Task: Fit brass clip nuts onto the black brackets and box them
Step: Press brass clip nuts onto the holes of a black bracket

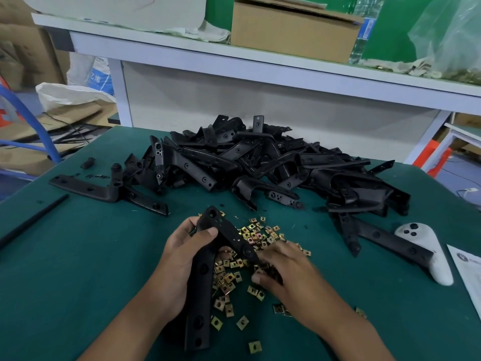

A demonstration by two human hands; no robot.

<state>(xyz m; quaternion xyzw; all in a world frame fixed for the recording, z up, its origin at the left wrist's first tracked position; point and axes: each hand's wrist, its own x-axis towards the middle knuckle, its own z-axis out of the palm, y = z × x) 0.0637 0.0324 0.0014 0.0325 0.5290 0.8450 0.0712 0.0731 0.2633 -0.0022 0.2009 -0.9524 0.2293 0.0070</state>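
Black bracket (205, 269): clasped in left hand (177, 259), fingers and thumb curled round its bend, upper arm tilted over the nuts.
Right hand (289, 272): fingers bent down into brass clip nuts (250, 238); cannot tell if one is pinched.
Nuts: scattered on green counter (78, 269).
Bracket pile (260, 162): heaped behind.

Even, diffuse indoor light falls from above; shadows under the hands (291, 269) stay soft; the worktop (78, 256) shows no glare; wide-angle bending curves the edges; the right hand's fingers look motion-blurred.
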